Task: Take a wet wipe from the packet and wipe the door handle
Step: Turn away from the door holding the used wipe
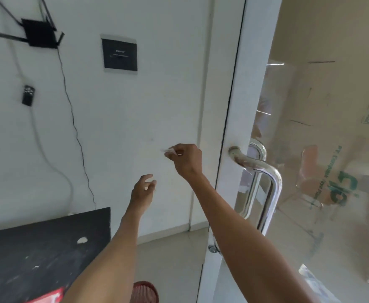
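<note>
— Where's the wipe [170, 151]?
— Pinched in the right hand [186, 159], raised before the wall, left of the handle [264, 178], apart from it.
— The left hand [143, 191]?
— Lower, empty, fingers loosely spread.

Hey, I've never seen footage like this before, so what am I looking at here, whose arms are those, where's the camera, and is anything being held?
There is no machine here. It is one picture from a wide-angle camera worn on a person's head, looking forward and down, so the two bare arms reaching in from the bottom are the wearer's own.

The right hand is raised in front of a white wall and pinches something small and white, probably the wet wipe, though it is blurred. The left hand is lower, open and empty.

To the right is a glass door with a shiny metal door handle; neither hand touches it yet. At lower left is a dark table, with something red at the bottom edge of the picture.
</note>
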### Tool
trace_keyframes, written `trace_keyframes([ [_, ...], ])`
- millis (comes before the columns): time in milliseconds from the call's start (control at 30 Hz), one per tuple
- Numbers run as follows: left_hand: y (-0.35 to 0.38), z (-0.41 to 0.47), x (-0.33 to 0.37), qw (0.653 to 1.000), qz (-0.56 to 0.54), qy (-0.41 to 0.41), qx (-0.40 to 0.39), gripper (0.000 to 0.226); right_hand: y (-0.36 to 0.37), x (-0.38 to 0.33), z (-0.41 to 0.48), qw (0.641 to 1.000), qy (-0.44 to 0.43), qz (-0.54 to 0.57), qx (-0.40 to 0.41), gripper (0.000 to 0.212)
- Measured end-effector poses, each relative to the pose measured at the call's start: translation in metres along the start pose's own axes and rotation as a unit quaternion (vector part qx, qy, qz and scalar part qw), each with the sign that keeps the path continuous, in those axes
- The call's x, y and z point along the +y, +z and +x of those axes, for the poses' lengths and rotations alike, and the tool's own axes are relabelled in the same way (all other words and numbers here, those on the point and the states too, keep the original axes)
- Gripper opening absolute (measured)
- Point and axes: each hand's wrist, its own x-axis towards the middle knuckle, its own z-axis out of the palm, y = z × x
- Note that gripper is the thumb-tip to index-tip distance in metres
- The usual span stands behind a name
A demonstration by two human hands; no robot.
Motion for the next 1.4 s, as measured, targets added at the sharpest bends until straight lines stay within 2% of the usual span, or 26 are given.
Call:
trace_keyframes([
  [267,-0.067,0.001,-0.025,0.991,-0.097,-0.073,0.047,0.039,0.099,0.043,-0.006,0.978,0.151,0.090,-0.115,0.016],
  [500,-0.048,0.003,-0.073,0.973,-0.171,-0.149,0.033,0.025,0.155,0.106,-0.017,0.930,0.262,0.157,-0.203,0.025],
  [600,-0.029,0.007,-0.124,0.963,-0.200,-0.165,0.078,0.025,0.186,0.154,-0.025,0.918,0.289,0.157,-0.222,0.027],
  [667,-0.005,0.005,-0.177,0.955,-0.211,-0.183,0.100,0.025,0.215,0.201,-0.043,0.909,0.299,0.155,-0.245,0.028],
  [833,0.051,-0.006,-0.308,0.951,-0.197,-0.223,0.089,0.010,0.274,0.310,-0.093,0.900,0.311,0.119,-0.282,0.031],
  [933,0.074,-0.008,-0.385,0.947,-0.184,-0.242,0.102,0.017,0.308,0.373,-0.125,0.898,0.307,0.100,-0.298,0.026],
  [1067,0.098,-0.010,-0.491,0.938,-0.185,-0.281,0.084,0.020,0.356,0.458,-0.169,0.917,0.243,0.042,-0.315,0.021],
  [1167,0.118,-0.012,-0.578,0.941,-0.149,-0.289,0.090,0.016,0.390,0.519,-0.206,0.899,0.161,-0.083,-0.399,0.035],
  [1233,0.131,-0.012,-0.630,0.937,-0.150,-0.299,0.099,0.012,0.415,0.557,-0.234,0.888,0.107,-0.168,-0.414,0.041],
  [1267,0.138,-0.012,-0.654,0.936,-0.146,-0.305,0.097,0.011,0.426,0.577,-0.244,0.872,0.125,-0.179,-0.437,0.041],
  [1300,0.147,-0.011,-0.683,0.936,-0.139,-0.310,0.097,0.014,0.441,0.601,-0.254,0.868,0.162,-0.145,-0.446,0.040],
  [1367,0.159,-0.010,-0.725,0.941,-0.111,-0.309,0.081,0.024,0.467,0.638,-0.275,0.867,0.250,-0.087,-0.422,0.029],
  [1400,0.165,-0.010,-0.745,0.942,-0.101,-0.310,0.080,0.028,0.476,0.657,-0.285,0.858,0.243,-0.105,-0.441,0.026],
])
